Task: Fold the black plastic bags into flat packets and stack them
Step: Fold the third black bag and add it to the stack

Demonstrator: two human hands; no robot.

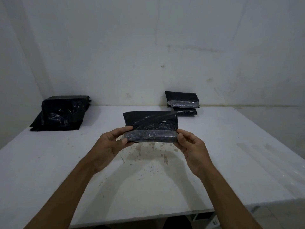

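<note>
1. White table point(231, 162) is filling the lower half of the frame, its paint worn and speckled at centre; a pale wall point(148, 38) is standing behind it.
2. Pile of unfolded black bags point(61, 114) is lying at the far left of the table, against the wall, loosely slumped.
3. Folded black packet point(151, 124) is sitting at frame centre, held above the table. A grey-clear adhesive strip is running along its near edge.
4. Stack of finished packets point(182, 103) is resting at upper right of centre, by the wall, well apart from the held packet. At least two layers are showing.
5. Left hand point(110, 144) is pinching the packet's left end, thumb over the top, fingers underneath.
6. Right hand point(189, 144) is pinching the right end the same way, at the strip's corner.
7. Judgement: folding of this bag is looking nearly complete; the step in hand is flattening or sealing the last fold.
8. Next move is likely calling for carrying the packet up and right, and laying it squarely on the stack, edges aligned.
</note>
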